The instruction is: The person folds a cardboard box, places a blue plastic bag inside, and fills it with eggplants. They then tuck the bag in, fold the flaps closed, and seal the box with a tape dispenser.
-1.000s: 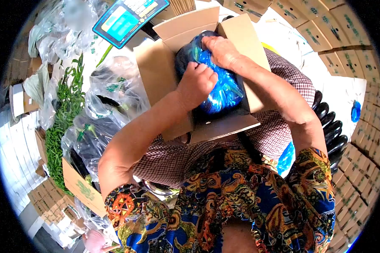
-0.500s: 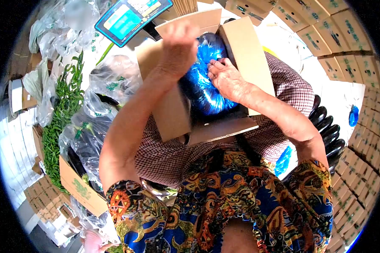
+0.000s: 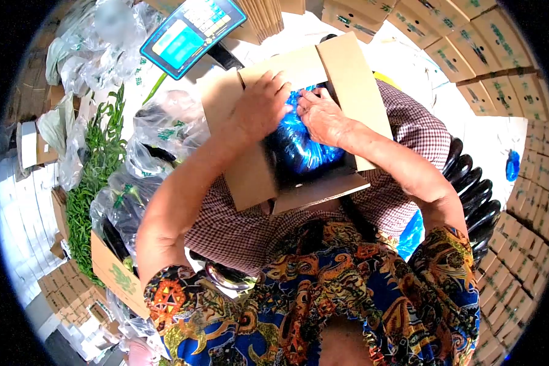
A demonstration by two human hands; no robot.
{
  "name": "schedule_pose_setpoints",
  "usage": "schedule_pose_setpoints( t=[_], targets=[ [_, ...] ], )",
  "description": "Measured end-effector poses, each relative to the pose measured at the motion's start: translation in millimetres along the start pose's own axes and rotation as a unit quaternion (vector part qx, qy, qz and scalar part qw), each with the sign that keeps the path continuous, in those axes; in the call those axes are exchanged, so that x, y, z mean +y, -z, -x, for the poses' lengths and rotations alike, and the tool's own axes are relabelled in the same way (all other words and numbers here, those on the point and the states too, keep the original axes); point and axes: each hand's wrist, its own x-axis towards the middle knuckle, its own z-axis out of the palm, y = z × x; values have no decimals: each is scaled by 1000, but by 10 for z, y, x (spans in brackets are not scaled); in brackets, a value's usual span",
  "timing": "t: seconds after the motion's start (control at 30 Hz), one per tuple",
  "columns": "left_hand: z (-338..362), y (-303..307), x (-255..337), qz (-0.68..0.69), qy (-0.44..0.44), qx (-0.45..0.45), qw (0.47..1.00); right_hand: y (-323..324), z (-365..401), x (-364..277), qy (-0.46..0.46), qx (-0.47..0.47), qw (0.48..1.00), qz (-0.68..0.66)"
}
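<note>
A cardboard box [image 3: 253, 177] with its flaps open rests on the lap. Inside it lies a shiny, crinkled blue plastic bag [image 3: 305, 149] around something dark; its contents are hard to make out. My left hand [image 3: 262, 108] reaches over the box's left side, fingers stretched out and their tips at the bag's upper left. From the right, my right hand [image 3: 324, 119] lies on top of the bag, fingers bent and pinching the blue plastic near the far end.
A scale display [image 3: 192, 35] stands beyond the box. To the left are green peppers [image 3: 88, 201], clear plastic bags [image 3: 165, 119] and a carton [image 3: 119, 274]. Dark eggplants [image 3: 473, 189] lie in a row at right, near a blue bundle [image 3: 512, 166]. Stacked cartons [image 3: 500, 97] line the right.
My left hand has come down from above the box, its fist loosening into stretched fingers beside the bag. My right hand has shifted slightly toward the bag's far end. The far flap stands differently.
</note>
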Motion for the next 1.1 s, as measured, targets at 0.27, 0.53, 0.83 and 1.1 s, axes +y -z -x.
schedule_pose_setpoints(
  t=[0.27,0.53,0.83,1.1],
  targets=[
    [25,73,174,94,91,-4,991,831,842,97,154,-65,913,-371],
    [63,-43,96,100,79,-7,992,650,857,-151,56,-22,948,-312],
    [132,-76,397,154,85,-33,984,338,542,-4,-15,-21,989,-143],
    [171,-43,485,109,96,-73,987,508,923,379,-395,140,785,-456]
  ],
)
